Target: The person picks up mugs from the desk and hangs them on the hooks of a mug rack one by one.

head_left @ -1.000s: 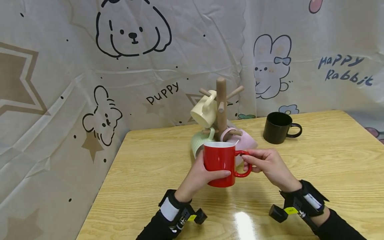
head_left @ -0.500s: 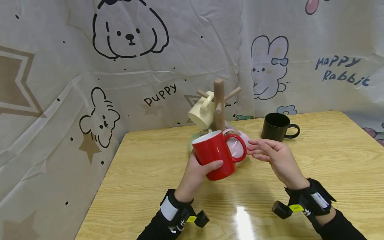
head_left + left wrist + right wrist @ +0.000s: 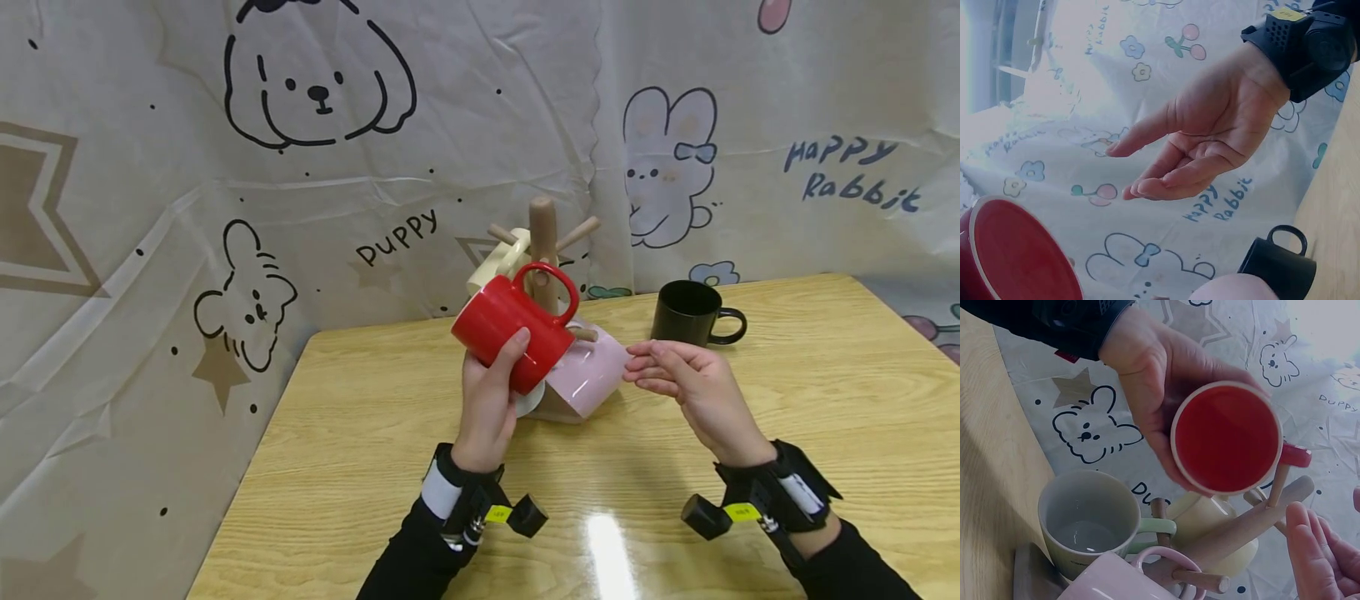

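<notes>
My left hand (image 3: 487, 400) grips a red mug (image 3: 495, 315) round its body, with the mug tilted and its handle to the upper right. The mug is held in front of a wooden mug tree (image 3: 542, 218); in the right wrist view its handle overlaps a peg (image 3: 1279, 485). My right hand (image 3: 701, 387) is raised at the right, thumb and fingers extended, holding nothing. Its fingertips are near a pink mug (image 3: 591, 371) hanging low on the tree. A pale yellow mug (image 3: 491, 265) hangs higher, partly hidden by the red one. A light green mug (image 3: 1088, 534) hangs below.
A black mug (image 3: 684, 313) stands upright on the wooden table (image 3: 337, 467), right of the tree. A printed cloth (image 3: 420, 100) with cartoon animals hangs behind and at the left.
My right hand has let go of the red mug's handle and moved slightly right. My left hand has raised the red mug toward the tree and tilted it, turning its handle upward.
</notes>
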`<move>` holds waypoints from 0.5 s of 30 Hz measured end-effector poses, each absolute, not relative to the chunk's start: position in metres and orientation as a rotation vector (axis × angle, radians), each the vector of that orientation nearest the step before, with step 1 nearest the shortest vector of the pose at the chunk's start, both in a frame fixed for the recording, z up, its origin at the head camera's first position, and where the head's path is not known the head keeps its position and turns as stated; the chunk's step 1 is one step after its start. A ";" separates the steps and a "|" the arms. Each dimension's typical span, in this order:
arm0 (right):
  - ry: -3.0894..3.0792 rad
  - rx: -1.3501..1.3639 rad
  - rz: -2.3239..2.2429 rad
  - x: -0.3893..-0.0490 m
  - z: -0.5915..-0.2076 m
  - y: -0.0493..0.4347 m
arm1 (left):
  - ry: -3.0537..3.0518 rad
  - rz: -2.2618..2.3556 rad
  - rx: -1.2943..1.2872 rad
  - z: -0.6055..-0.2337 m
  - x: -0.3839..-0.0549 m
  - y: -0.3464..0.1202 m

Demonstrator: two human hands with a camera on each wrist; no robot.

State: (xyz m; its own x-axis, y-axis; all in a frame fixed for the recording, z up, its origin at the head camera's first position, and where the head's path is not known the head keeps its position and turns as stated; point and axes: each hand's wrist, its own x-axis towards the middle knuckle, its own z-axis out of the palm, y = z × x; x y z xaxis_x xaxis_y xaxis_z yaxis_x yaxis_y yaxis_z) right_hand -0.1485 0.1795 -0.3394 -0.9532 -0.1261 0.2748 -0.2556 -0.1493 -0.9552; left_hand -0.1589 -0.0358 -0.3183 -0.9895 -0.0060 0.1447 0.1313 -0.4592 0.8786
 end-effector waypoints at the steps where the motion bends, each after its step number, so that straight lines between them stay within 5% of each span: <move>1: -1.984 0.448 2.276 -0.149 -0.340 0.180 | -1.578 -2.616 -0.171 -0.319 -0.160 -0.035; 15: -2.042 0.414 2.252 -0.151 -0.339 0.182 | -1.591 -2.626 -0.062 -0.324 -0.172 -0.023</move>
State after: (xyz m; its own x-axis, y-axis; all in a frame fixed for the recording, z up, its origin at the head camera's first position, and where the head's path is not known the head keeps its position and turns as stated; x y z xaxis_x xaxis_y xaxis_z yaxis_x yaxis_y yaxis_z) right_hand -0.1507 0.1822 -0.3386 -0.9610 -0.1249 0.2469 -0.2335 -0.1126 -0.9658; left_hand -0.1722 -0.0230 -0.3236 -0.9967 -0.0395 0.0714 0.0816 -0.4612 0.8835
